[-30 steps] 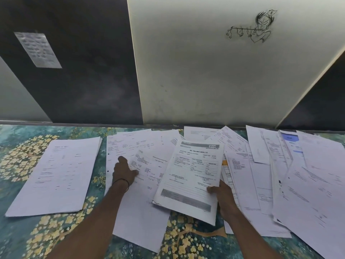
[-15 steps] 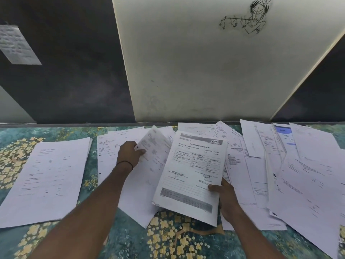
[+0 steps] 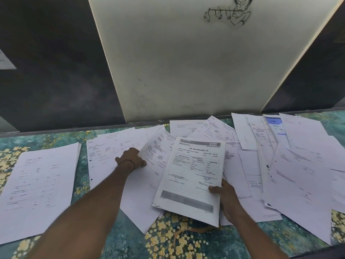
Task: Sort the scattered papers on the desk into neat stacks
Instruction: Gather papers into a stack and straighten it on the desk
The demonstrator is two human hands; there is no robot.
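Since half a second ago: loose sheet [image 3: 158, 156] lifted further off the pile, far edge now raised and curling toward the certificate bundle [image 3: 194, 176]; view shifted so the tidy stack [image 3: 39, 186] sits lower left and the wall note is almost out of view at the left edge. Bundle much as before.

Certificate bundle: several white pages, top one printed with a grey header bar, tables, signatures and a grey band near the near edge; tilted, near corner held up off the floral teal table [image 3: 179, 238]. Loose sheet: white, faint print, overlapping the sheets beneath and tucked partly behind the bundle. Tidy stack: squared, flat on the left of the table, apart from the rest. Scattered papers [image 3: 291, 165]: overlapping across the middle and right of the table, fanned at many angles, one with a blue block near the far edge.

Left hand [image 3: 130, 159]: arm stretched forward across the pile, fingers closed on the left edge of the loose sheet, thin dark band at the wrist. Right hand [image 3: 224, 195]: thumb on top of the bundle's right edge, fingers beneath and hidden, gripping the bundle.

Behind the table: pale panel with a line drawing [image 3: 229, 13] of a flute player.
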